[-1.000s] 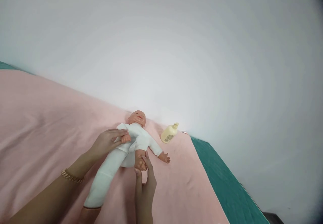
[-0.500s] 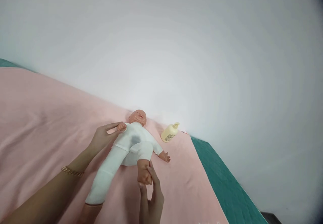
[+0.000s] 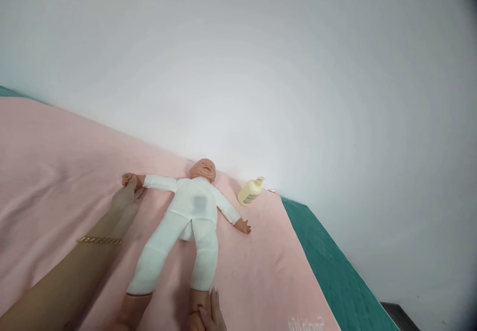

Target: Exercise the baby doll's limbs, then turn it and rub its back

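A baby doll (image 3: 197, 199) in a white cloth suit lies on its back on a pink sheet (image 3: 268, 266), arms and legs spread. My left hand (image 3: 125, 199), below a gold chain bracelet (image 3: 100, 240), holds the doll's hand (image 3: 129, 178) on the left side, that arm stretched straight out. At the bottom edge my right hand (image 3: 214, 316) grips the doll's foot (image 3: 197, 316) on the right side; that leg is extended. Part of my right hand is cut off by the frame. A dark square patch (image 3: 199, 204) shows through the doll's chest cloth.
A pale yellow pump bottle (image 3: 250, 191) stands right of the doll, close to the white wall (image 3: 238, 72). Green padding (image 3: 328, 256) shows beyond the sheet's right edge. A dark object (image 3: 398, 316) sits in the lower right corner.
The doll's left-side arm has swung outward from its shoulder with my left hand. The bent right-side leg has straightened downward with my right hand.
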`<state>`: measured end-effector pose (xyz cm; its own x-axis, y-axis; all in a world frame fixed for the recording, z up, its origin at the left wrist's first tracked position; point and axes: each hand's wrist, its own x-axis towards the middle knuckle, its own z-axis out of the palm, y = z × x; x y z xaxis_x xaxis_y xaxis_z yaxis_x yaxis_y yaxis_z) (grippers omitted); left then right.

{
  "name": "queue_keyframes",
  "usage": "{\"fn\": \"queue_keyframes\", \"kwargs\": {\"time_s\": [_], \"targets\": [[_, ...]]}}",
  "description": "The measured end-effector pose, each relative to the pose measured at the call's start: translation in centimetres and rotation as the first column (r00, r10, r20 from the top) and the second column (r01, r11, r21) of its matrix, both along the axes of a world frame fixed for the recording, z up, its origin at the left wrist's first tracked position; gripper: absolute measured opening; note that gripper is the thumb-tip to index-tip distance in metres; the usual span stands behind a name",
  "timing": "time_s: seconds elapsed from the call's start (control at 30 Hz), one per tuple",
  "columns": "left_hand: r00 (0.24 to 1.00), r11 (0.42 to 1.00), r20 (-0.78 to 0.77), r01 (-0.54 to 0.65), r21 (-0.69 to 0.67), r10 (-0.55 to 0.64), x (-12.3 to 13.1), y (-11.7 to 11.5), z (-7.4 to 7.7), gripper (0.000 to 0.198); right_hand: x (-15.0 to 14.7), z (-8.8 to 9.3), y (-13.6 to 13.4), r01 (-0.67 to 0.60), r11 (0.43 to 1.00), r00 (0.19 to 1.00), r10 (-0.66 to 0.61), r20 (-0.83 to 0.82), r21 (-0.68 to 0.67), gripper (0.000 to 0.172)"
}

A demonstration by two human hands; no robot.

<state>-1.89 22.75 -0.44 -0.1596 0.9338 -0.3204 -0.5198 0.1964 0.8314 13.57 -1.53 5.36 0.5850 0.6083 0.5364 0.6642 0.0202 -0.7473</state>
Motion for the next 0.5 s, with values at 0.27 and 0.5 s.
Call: {"fn": "queue_keyframes", "kwargs": {"time_s": [0.27, 0.5], "targets": [[0.999, 0.999, 0.023, -0.043, 0.0, 0.043, 0.1, -0.2, 0.3, 0.018, -0.7, -0.8, -3.1, 0.002, 0.999, 1.0, -0.001, 0.03, -0.033, 0.034], [0.973, 0.979, -0.209, -0.061, 0.193, 0.102, 0.8, -1.9, 3.1, 0.031, 0.2, -1.4, -6.2, -0.071, 0.996, 0.994, 0.076, 0.074, -0.057, 0.034]]}}
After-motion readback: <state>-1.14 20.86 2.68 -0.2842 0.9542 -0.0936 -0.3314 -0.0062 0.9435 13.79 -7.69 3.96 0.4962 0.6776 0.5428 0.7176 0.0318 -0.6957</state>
